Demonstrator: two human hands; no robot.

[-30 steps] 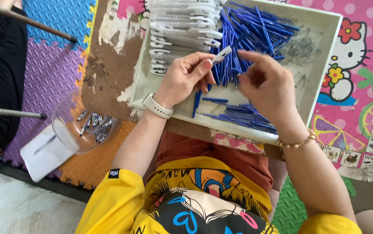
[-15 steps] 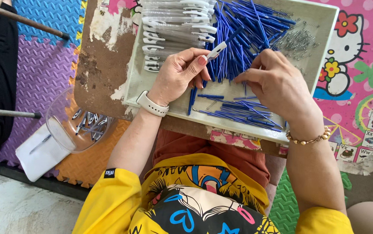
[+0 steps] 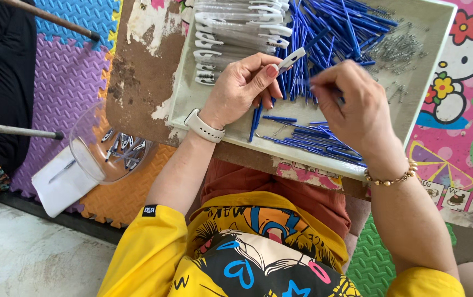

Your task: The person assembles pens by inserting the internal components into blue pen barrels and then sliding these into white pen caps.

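Note:
A white tray (image 3: 184, 99) rests on a worn brown board over my lap. It holds clear pen barrels with white clips (image 3: 231, 27) at its far left, a heap of blue refills (image 3: 330, 27) in the middle and small metal springs (image 3: 399, 49) at the far right. My left hand (image 3: 242, 88) pinches a white-clipped pen barrel (image 3: 291, 58) between thumb and fingers. My right hand (image 3: 357, 107) hovers over the blue refills and grips a thin blue refill (image 3: 338, 100) in its fingertips. More refills (image 3: 316, 142) lie along the tray's near edge.
A clear plastic bowl (image 3: 91, 148) with several assembled pens sits on a white lid to my left, on coloured foam mats. Two thin rods (image 3: 16, 130) reach in from the left. A cartoon-print mat (image 3: 467, 82) lies to the right.
My right hand has dipped down onto the refill heap and drawn back slightly with a refill. The left hand keeps the barrel raised, shifted a little.

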